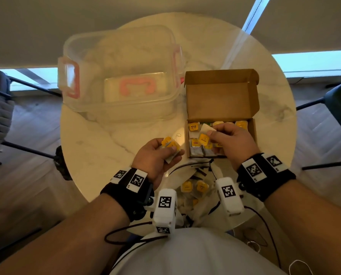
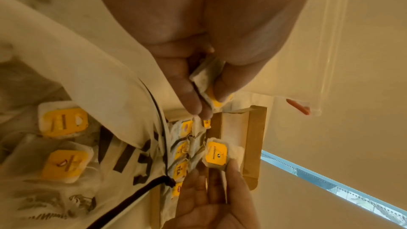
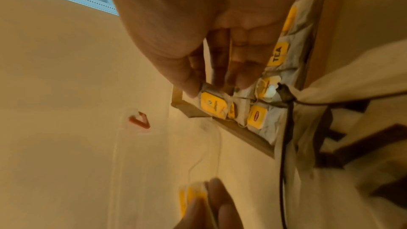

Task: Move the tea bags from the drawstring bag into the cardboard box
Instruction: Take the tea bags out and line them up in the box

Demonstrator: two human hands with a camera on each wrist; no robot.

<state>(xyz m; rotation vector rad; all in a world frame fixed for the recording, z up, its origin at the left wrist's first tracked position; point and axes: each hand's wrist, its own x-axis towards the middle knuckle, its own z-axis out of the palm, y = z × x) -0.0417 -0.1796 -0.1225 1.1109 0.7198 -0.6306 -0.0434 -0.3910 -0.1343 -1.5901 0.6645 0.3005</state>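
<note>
A person is sitting at a round marble desk, looking down at both hands. The right hand is hovering over the open cardboard box, pinching one tea bag by its edge between thumb and fingertips just above the bags already lying in rows inside. The left hand is waiting just left of the box, its fingers curled around a small stack of tea bags. The drawstring bag is lying open at the near edge of the desk between the wrists, with several tea bags visible inside. A clear plastic container with pink clasps is standing behind, apart from the box. The likely trouble is the strings: a thin thread is trailing from the left hand's stack, and it could snag on the box wall or on neighbouring tags and drag bags out of place. The box is also looking fairly full, so a loosely dropped bag could slide over the low front wall. The left wrist view is showing the word on the pinched bag's yellow tag and the printed lettering and dark cord of the drawstring bag, which the head view is mostly hiding behind the wrist cameras. The right wrist view is showing the loose thread most clearly.
</note>
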